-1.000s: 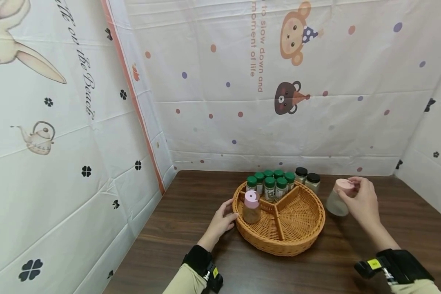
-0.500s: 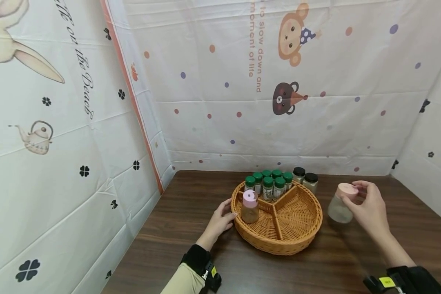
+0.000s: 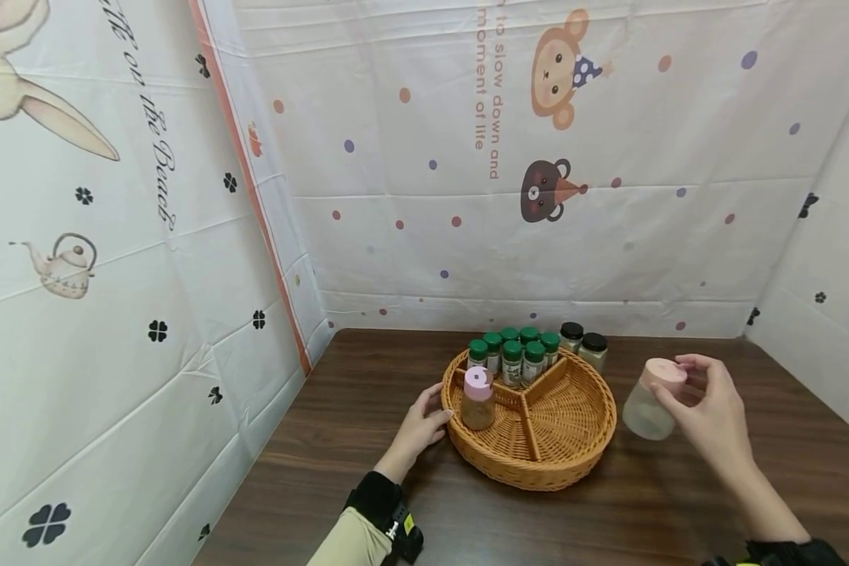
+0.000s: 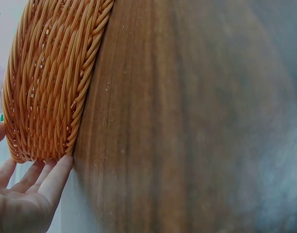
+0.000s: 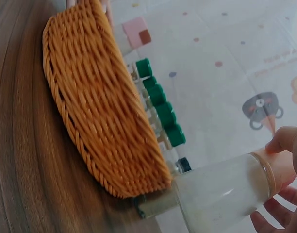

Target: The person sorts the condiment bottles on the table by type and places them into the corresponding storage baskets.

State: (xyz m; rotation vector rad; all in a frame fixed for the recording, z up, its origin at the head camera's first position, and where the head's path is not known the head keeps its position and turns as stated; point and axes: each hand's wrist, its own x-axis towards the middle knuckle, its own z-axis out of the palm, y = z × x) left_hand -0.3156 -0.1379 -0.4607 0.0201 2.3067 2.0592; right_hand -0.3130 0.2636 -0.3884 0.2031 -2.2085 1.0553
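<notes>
My right hand (image 3: 711, 409) grips the pink lid (image 3: 663, 376) of a clear frosted jar (image 3: 647, 413) with thumb and fingers. The jar tilts slightly to the right of the round wicker basket (image 3: 531, 475), seemingly lifted off the table. On the basket's left side, my left hand (image 3: 419, 424) holds the wall, thumb at the rim and fingertips against the outer weave (image 4: 51, 97). Inside, a bottle with a pinkish-purple lid (image 3: 477, 401) stands in the left compartment. Several green-capped spice bottles (image 3: 512, 362) fill the back compartment; the right compartment (image 3: 573, 401) shows bare weave.
Two black-capped jars (image 3: 582, 346) stand behind the basket, to its back right. A dark wood table (image 3: 339, 409) carries everything. Printed white cloth (image 3: 396, 259) hangs behind the table and along both sides.
My right hand has brought the jar a little nearer to the front of the table, still by its lid. My left hand stays on the basket. The view has shifted slightly.
</notes>
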